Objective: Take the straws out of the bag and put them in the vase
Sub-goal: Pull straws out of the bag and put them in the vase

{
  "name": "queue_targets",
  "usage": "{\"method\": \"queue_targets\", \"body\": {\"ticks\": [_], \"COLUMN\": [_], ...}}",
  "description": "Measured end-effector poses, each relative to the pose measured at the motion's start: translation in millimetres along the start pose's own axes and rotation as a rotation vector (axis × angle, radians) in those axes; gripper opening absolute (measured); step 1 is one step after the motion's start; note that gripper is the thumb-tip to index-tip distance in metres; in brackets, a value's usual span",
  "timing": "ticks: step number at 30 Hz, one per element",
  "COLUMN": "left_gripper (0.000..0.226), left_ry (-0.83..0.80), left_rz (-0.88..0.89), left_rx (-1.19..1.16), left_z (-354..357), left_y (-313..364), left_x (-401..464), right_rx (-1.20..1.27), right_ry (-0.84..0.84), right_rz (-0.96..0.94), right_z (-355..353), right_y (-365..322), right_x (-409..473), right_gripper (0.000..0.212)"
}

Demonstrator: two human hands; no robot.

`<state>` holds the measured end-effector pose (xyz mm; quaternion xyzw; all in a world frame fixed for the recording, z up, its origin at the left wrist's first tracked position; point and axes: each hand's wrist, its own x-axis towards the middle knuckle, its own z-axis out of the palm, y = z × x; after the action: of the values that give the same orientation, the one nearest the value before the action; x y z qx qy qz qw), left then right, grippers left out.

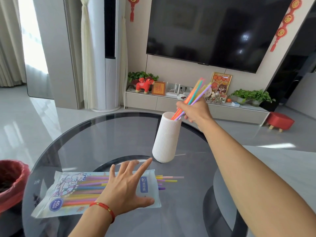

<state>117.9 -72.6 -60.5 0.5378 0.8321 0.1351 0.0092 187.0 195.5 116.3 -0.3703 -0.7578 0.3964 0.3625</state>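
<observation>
A white ribbed vase stands upright near the far side of the round glass table. My right hand grips a bunch of coloured straws, tilted, with their lower ends inside the vase mouth. A printed plastic bag lies flat near the table's front edge, still holding several straws. A few straw tips stick out of its right, open end. My left hand rests flat on the bag with fingers spread, a red cord on the wrist.
A bin with a red liner stands at the left, beside the table. Beyond the table are a low TV cabinet with ornaments and plants, a wall TV, and a red stool at the right.
</observation>
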Motion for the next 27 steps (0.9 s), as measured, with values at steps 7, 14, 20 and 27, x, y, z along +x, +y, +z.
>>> {"method": "queue_targets", "body": {"ticks": [7,14,20,27], "left_gripper": [0.119,0.129,0.140,0.139], "left_ry": [-0.073,-0.070,-0.061,-0.099], "left_rz": [0.000,0.027,0.064,0.050], "left_rx": [0.024,0.061,0.109,0.109], "left_z": [3,10,18,19], "left_y": [-6,-4,6,-1], "left_x": [2,3,5,8], "right_rx": [-0.014,0.011,-0.599,-0.420], "right_ry": [-0.291,0.015,-0.609,-0.643], "right_rz": [0.020,-0.145,-0.108,-0.135], "right_z": [-3,-23,1,24], "right_y": [1,64,148,169], "right_x": [-17,-68,-136,-156], "right_gripper": [0.075,0.013,0.047,0.080]}}
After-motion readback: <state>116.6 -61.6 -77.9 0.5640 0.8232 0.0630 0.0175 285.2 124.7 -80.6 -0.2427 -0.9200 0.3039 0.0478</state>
